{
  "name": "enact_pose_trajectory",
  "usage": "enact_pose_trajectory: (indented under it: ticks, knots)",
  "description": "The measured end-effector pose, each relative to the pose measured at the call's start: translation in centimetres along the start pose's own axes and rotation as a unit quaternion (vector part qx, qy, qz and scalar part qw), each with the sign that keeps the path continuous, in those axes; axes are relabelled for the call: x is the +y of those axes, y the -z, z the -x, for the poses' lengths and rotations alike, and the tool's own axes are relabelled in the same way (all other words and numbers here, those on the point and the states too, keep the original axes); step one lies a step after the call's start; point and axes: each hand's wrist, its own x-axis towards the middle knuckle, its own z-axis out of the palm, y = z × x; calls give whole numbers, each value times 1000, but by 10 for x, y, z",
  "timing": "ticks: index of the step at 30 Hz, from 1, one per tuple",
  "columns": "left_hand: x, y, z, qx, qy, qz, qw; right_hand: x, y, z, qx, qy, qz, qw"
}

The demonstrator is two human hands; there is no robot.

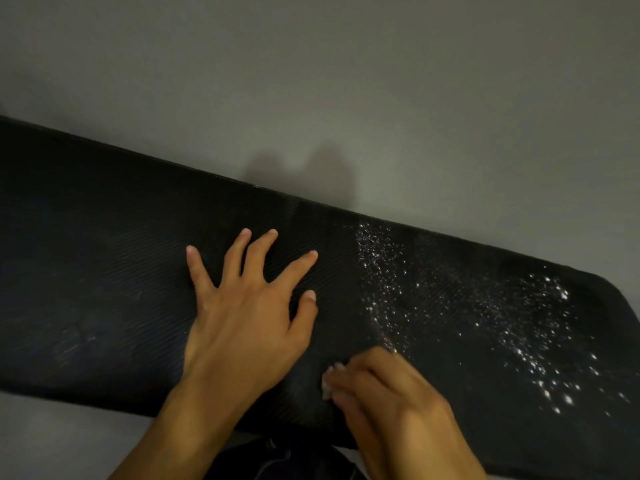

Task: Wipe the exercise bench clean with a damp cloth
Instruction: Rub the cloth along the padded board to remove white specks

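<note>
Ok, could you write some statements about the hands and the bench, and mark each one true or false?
1. The left hand lies flat on the black bench pad, fingers spread. True.
2. Water droplets cover the pad's left part. False: they lie on its right part.
3. The right hand holds a whitish cloth near the pad's near edge. True.
4. The left hand grips a spray bottle. False: it holds nothing.

Our right hand (384, 389) is blurred, and its curled fingers cover nearly all of the cloth (328, 382); we see only a pale scrap. The bench (104, 271) runs off the left and right edges.
</note>
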Motion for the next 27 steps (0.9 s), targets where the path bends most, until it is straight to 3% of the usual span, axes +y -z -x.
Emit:
enact_pose_trajectory:
  ticks: [8, 13, 19, 27]
  knots:
    - [-2, 0, 4, -4, -37, 1, 999, -2, 6, 30, -11, -4, -4, 1000]
    - [-2, 2, 6, -9, -67, 7, 998, 13, 9, -5, 14, -71, 43, 996]
    - [-2, 2, 5, -5, -60, 15, 998, -9, 8, 39, 36, -46, 20, 998]
    - [-3, 2, 4, -6, -59, 16, 998, 25, 4, -23, 30, -109, 17, 993]
